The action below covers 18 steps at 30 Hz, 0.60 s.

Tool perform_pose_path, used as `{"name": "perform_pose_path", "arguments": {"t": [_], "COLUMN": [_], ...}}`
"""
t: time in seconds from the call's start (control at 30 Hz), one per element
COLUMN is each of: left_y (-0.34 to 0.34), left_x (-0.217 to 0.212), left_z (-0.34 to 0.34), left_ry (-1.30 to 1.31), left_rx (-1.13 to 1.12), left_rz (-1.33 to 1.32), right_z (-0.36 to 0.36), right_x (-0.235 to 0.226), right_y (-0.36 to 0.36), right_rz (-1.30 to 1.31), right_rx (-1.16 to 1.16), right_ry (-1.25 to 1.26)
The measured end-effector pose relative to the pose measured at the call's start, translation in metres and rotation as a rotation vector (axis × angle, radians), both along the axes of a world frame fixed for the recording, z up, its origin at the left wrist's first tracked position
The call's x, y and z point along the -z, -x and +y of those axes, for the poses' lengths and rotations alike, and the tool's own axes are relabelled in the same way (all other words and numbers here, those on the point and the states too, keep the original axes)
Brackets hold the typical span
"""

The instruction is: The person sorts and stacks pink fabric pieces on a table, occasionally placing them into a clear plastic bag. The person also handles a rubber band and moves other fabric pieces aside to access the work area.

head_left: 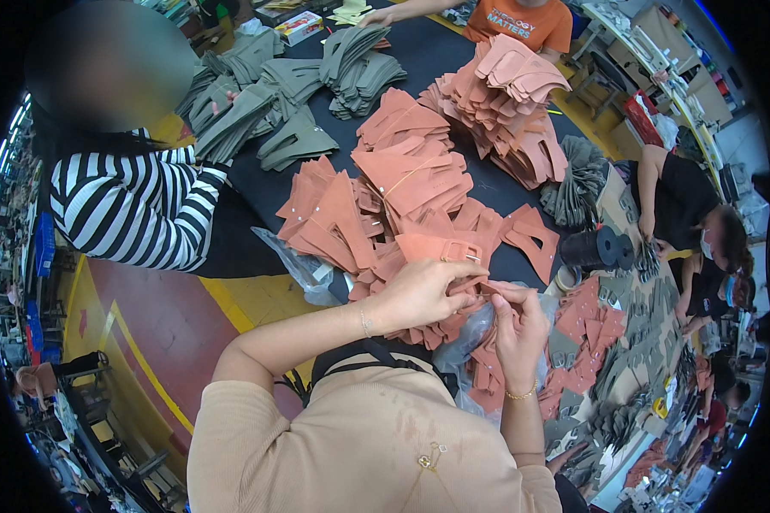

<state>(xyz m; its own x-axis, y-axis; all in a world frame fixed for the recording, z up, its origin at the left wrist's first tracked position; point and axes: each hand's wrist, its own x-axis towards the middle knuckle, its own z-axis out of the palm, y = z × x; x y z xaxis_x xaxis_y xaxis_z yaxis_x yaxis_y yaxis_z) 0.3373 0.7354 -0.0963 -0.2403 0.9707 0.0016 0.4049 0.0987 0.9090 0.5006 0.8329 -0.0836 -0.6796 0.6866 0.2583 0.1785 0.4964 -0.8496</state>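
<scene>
My left hand (426, 295) is closed on a flat coral cut panel (432, 248) with a slot near its edge, held just in front of my body. My right hand (520, 332) meets it on the right, its thumb and fingers pinched together at a coral corner; whether a thread lies between them is too small to tell. Behind and under both hands, a large heap of matching coral panels (411, 175) covers the table, some bundles tied with thin bands. One loose coral panel (532, 244) lies just beyond my right hand.
Grey-green panel stacks (295, 141) lie at the far left of the dark table (428, 51). More coral stacks (518, 103) stand at the back right. Black spools (595, 248) and clear plastic (475, 329) are near my right. Coworkers, one in striped sleeves (133, 209), surround the table.
</scene>
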Motion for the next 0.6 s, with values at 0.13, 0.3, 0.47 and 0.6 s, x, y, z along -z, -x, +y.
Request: {"name": "perform_pose_path", "arguments": {"t": [0.13, 0.3, 0.47, 0.6], "left_y": [-0.004, -0.002, 0.001, 0.002], "left_x": [0.012, 0.016, 0.009, 0.004], "left_z": [0.002, 0.004, 0.008, 0.01], "left_ry": [0.079, 0.247, 0.269, 0.281], "left_rx": [-0.009, -0.016, -0.011, -0.017], "left_rz": [-0.137, -0.566, -0.585, -0.598], "right_z": [0.002, 0.011, 0.014, 0.019], "right_x": [0.007, 0.021, 0.032, 0.034], "right_y": [-0.006, -0.01, -0.009, -0.013], "right_rz": [-0.209, -0.063, 0.226, 0.252], "right_rx": [0.112, 0.08, 0.023, -0.043], "right_ry": [0.138, 0.19, 0.685, 0.783]}}
